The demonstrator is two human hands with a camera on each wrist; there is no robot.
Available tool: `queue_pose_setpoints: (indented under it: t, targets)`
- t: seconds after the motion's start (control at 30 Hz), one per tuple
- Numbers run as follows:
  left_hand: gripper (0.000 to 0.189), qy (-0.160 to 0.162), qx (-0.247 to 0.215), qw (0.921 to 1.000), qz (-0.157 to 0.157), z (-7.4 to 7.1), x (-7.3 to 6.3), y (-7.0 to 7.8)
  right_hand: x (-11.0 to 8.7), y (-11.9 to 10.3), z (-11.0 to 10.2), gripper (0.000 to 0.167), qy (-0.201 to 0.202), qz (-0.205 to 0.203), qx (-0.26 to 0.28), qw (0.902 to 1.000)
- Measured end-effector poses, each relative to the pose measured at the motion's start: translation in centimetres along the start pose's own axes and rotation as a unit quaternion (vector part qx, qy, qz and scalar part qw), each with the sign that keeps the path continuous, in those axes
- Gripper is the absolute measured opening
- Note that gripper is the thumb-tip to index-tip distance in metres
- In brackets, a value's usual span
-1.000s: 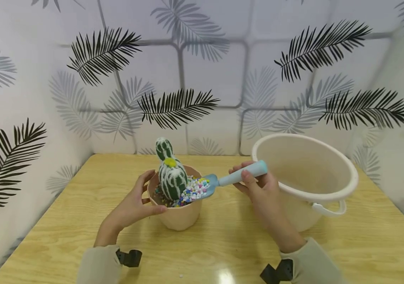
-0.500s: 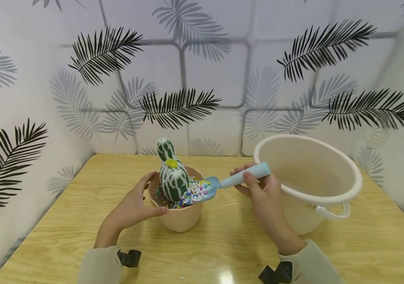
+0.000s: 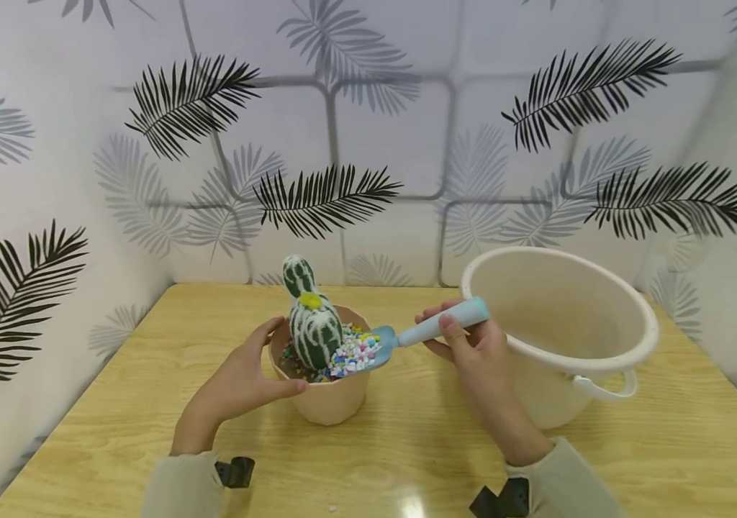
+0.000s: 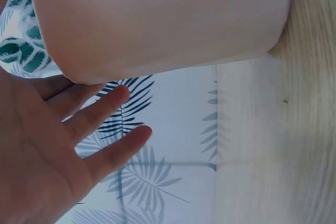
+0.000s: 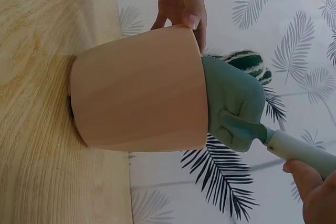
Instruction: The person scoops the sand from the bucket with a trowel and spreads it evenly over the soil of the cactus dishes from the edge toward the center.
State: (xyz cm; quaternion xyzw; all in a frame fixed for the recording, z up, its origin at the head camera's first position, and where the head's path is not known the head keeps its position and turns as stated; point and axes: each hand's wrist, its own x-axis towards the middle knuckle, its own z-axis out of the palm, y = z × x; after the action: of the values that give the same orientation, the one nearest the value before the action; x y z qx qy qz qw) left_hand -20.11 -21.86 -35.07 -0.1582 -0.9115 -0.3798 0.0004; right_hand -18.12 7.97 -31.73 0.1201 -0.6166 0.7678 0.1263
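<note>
A green-and-white cactus (image 3: 318, 338) with a yellow flower stands in a peach flower pot (image 3: 329, 404). Small multicoloured pebbles (image 3: 350, 352) cover the pot's right side and part of the trowel's blade. My left hand (image 3: 239, 381) holds the pot at its left side, thumb on the front rim and fingers behind; in the left wrist view some fingers (image 4: 123, 150) stretch out clear of the wall. My right hand (image 3: 478, 360) grips the pale blue handle of a hand trowel (image 3: 433, 329). Its blade (image 5: 236, 103) is tilted down over the pot's right rim.
A large cream bucket (image 3: 553, 360) with a white handle stands right of the pot, close behind my right hand. The wooden table (image 3: 368, 475) meets a leaf-patterned backdrop (image 3: 388, 237) at its back and sides.
Hands, pot and trowel hold nearly the same places throughout. The view shifts slightly, and the pebbles at the blade look almost unchanged.
</note>
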Motion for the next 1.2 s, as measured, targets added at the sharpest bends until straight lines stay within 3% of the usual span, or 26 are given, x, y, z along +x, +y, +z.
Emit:
queue_pose_setpoints:
  t: [0.47, 0.8, 1.2]
  targets:
    - [0.097, -0.004, -0.036, 0.9992, 0.015, -0.9, 0.4, -1.9, 0.8, 1.2, 1.8, 0.018, 0.006, -0.013, 0.012, 0.9998]
    - [0.097, -0.003, -0.044, 0.9988, 0.022, -0.7, 0.7, -1.5, 0.7, 0.5, 1.7, 0.014, 0.018, -0.023, 0.014, 0.9995]
    - [0.098, -0.004, -0.033, 0.9994, 0.006, -1.2, 0.0, -1.5, 0.4, 1.6, 2.0, 0.019, 0.027, -0.027, 0.017, 0.9991]
